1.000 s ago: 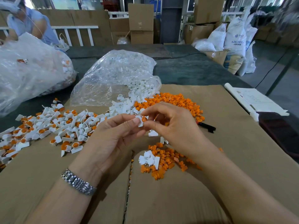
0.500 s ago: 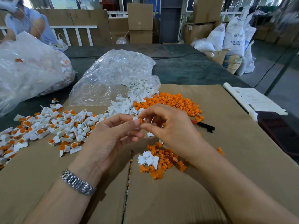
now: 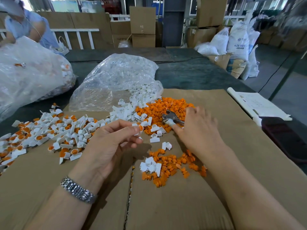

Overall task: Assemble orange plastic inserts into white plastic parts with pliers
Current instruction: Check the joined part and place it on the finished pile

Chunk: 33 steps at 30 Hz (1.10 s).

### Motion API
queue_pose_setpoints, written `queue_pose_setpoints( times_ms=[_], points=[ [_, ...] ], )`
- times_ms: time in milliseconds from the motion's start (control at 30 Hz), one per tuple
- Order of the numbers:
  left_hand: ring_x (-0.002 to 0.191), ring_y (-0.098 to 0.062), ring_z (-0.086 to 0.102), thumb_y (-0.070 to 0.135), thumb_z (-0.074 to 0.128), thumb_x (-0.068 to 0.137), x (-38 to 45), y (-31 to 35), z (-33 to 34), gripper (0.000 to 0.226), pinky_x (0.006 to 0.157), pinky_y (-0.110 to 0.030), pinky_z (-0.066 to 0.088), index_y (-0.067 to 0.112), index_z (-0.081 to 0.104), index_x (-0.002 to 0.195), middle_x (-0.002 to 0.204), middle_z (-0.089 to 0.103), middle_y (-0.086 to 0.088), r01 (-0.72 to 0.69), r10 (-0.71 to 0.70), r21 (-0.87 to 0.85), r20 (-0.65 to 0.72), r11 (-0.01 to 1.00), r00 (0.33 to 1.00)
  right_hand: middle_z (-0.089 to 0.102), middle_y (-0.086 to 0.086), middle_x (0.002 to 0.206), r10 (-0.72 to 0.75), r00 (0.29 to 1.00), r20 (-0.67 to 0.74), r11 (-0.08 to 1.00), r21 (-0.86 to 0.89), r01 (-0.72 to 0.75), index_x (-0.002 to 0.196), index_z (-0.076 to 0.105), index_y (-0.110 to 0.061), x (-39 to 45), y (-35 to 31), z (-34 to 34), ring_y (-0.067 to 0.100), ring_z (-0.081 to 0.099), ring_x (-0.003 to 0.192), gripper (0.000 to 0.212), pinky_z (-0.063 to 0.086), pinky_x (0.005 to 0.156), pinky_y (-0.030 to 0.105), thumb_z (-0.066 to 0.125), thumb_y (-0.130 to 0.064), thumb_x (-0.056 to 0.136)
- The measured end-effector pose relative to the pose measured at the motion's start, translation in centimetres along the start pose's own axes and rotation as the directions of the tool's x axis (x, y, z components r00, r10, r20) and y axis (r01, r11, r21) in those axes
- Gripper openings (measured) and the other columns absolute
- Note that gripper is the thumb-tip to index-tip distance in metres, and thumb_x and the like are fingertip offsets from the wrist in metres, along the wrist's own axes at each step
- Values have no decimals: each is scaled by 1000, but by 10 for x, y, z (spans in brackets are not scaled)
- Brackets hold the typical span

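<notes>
While a pile of assembled pieces (image 3: 49, 135) lies left, loose orange inserts (image 3: 166, 107) remain; left hand (image 3: 113, 143) pinches a white part (image 3: 138, 128), right hand (image 3: 197, 130) closes on pliers (image 3: 172, 117)

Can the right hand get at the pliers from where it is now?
Probably yes. The right hand is already at the pliers, which lie on the orange inserts with nothing on top of them. The left hand pinches a white part well clear of them.
</notes>
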<state>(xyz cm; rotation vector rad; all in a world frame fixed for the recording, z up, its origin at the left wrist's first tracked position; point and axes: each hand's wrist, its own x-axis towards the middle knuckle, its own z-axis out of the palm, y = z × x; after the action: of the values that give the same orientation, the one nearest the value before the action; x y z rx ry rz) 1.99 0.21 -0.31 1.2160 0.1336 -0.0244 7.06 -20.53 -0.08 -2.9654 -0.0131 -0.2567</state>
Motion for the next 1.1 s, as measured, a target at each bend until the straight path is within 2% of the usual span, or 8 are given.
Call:
queue_pose_setpoints(
  times_ms=[100, 400, 500, 600, 733, 833, 1000, 1100],
  points=[
    [60, -20, 68, 6, 78, 66, 0, 0, 1, 14, 51, -20, 55, 5, 71, 79, 74, 70, -12, -6, 6, 9, -7, 1000, 1000, 51, 13, 128, 35, 990, 138, 998, -62, -27, 122, 54, -10, 3, 5, 4, 33, 48, 122, 54, 40, 100, 50, 56, -57, 95],
    [62, -21, 70, 7, 79, 68, 1, 2, -1, 11, 52, -19, 56, 7, 74, 77, 74, 69, -13, -26, 26, -11, -51, 1000, 998, 53, 12, 114, -27, 991, 130, 997, -63, 36, 107, 57, -11, 5, 2, 1, 31, 48, 113, 37, 40, 92, 48, 49, -46, 98],
    [64, -20, 71, 7, 78, 71, 0, 3, -1, 5, 53, -20, 55, 10, 76, 73, 76, 71, -12, -45, 42, -42, -67, 998, 997, 58, 9, 103, -33, 998, 58, 985, 169, 23, 104, 58, -12, 4, 1, -12, 26, 56, 94, 30, 45, 76, 39, 47, -39, 99],
    [66, -18, 70, 6, 78, 74, -1, 3, -1, 11, 54, -19, 54, 16, 77, 70, 76, 71, -9, -63, 57, -88, -72, 994, 996, 67, 0, 80, -101, 983, 155, 826, 563, -4, 103, 61, -22, 2, 5, -37, 8, 66, 66, 12, 48, 58, 27, 54, -30, 98],
    [66, -16, 69, 5, 78, 78, -3, 5, -2, 14, 52, -18, 51, 17, 77, 71, 77, 71, -8, -87, 77, -111, -89, 990, 993, 74, 13, 84, -389, 777, 495, 542, 805, -242, 112, 65, -10, -8, -1, -56, 29, 73, 85, 16, 60, 85, 45, 54, -12, 100],
    [64, -15, 67, 7, 76, 81, -2, 5, -3, 7, 50, -16, 47, 10, 72, 85, 77, 70, -6, -127, 117, -100, -105, 987, 988, 77, 15, 95, -439, 699, 564, 629, 749, -209, 115, 61, 1, -18, -14, -50, 32, 75, 94, 22, 57, 95, 50, 53, -16, 103],
    [61, -15, 65, 7, 76, 80, -1, 4, -4, 12, 48, -17, 44, 8, 67, 88, 77, 68, -6, -177, 167, -78, -117, 981, 979, 76, 3, 83, -466, 678, 568, 662, 732, -158, 100, 64, -3, -29, -30, -54, 13, 73, 75, 25, 60, 69, 22, 51, -24, 106],
    [61, -15, 65, 7, 76, 80, -2, 3, -5, 11, 49, -18, 45, 9, 67, 85, 77, 68, -7, -190, 182, -69, -111, 979, 977, 75, 5, 83, -461, 703, 542, 676, 727, -117, 93, 63, -8, -32, -36, -51, 16, 71, 76, 26, 59, 83, 40, 51, -28, 106]
  ],
)
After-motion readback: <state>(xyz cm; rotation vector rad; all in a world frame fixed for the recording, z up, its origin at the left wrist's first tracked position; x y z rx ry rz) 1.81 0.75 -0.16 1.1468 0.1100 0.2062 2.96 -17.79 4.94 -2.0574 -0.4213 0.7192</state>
